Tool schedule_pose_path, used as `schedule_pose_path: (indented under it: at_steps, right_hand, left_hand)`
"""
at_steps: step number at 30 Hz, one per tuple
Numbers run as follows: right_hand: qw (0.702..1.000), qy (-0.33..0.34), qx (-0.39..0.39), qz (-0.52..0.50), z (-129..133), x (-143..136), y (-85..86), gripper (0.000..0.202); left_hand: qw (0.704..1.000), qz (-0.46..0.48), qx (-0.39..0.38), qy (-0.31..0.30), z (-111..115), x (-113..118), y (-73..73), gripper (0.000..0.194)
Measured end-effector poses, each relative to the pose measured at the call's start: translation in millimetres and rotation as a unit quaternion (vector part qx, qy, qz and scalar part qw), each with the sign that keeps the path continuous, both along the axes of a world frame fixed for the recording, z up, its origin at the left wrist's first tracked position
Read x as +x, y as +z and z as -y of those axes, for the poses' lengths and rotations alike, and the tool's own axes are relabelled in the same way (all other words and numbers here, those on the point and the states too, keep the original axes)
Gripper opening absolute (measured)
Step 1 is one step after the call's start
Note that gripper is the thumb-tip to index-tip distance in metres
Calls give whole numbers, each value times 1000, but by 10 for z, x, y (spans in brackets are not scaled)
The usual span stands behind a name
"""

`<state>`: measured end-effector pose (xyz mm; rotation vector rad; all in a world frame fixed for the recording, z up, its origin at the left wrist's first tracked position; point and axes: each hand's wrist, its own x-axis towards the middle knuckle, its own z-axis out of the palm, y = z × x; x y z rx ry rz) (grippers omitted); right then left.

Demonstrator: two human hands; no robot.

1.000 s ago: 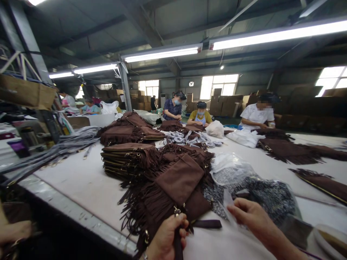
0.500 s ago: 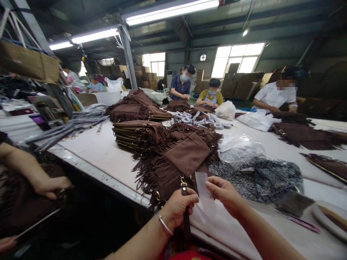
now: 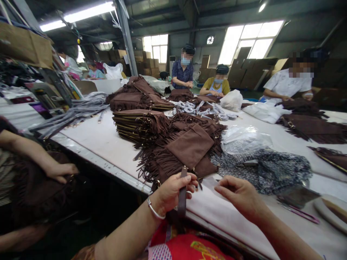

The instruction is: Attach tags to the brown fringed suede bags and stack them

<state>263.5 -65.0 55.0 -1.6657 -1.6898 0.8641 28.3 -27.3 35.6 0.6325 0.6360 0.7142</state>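
Observation:
My left hand (image 3: pixel 173 191) is closed around a dark brown strap (image 3: pixel 182 198) whose upper end stands above the thumb. The strap's lower part drops toward my lap. My right hand (image 3: pixel 238 196) pinches a translucent whitish sheet (image 3: pixel 210 183) just above the white tabletop, a short way right of the strap. Beyond both hands lies a brown fringed bag (image 3: pixel 191 146) with small gold-coloured rings, on top of other fringed pieces.
A stack of brown bags (image 3: pixel 139 126) stands behind. To the right are black-and-white speckled fabric (image 3: pixel 282 173), clear plastic (image 3: pixel 246 137), a pink-handled tool (image 3: pixel 300 213) and a tape-like roll (image 3: pixel 330 213). At left, a co-worker's hand (image 3: pixel 61 171) holds brown fringed material. Several people work across the table (image 3: pixel 89 144).
The view has shifted. My left hand has turned more palm-up around the strap, its gold clasp no longer visible above the hand. The sheet has tipped from upright to nearly flat.

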Motion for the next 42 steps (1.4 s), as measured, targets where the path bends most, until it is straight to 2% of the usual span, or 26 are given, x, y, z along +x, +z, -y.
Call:
schedule_pose_path:
  at_steps: [4,10,15,20,22,27,31,35,38,42]
  right_hand:
    - [999,-10,-38,13,181,-51,-88,26]
    - [997,-26,-66,-14,264,-105,-205,29]
    - [995,-52,-74,-39,245,-115,-205,29]
    - [993,-62,-86,-59,202,-177,-189,29]
    - [991,-52,-92,-81,197,-210,-206,33]
    - [990,-39,-111,-81,187,-217,-305,44]
    - [991,-5,-102,-81,183,-189,-315,43]
    - [993,-18,-86,-84,193,-225,-239,39]
    - [990,-36,-101,-88,188,-273,-200,39]
    - [992,-15,-90,-91,164,-327,-218,35]
  left_hand:
    - [998,-37,22,-45,22,-7,107,38]
    - [991,-74,88,69,-77,195,99,36]
    - [976,-138,146,86,-75,295,20,30]
    - [958,-190,203,76,-42,255,20,25]
    - [952,-208,207,91,-26,242,25,23]
    - [952,-190,188,151,-30,234,-30,20]
    - [949,-175,197,172,-52,207,-78,23]
    - [951,-180,188,167,-41,167,-58,20]
    - [954,-181,196,133,-22,138,-23,19]
    - [961,-172,189,103,9,134,-15,17]
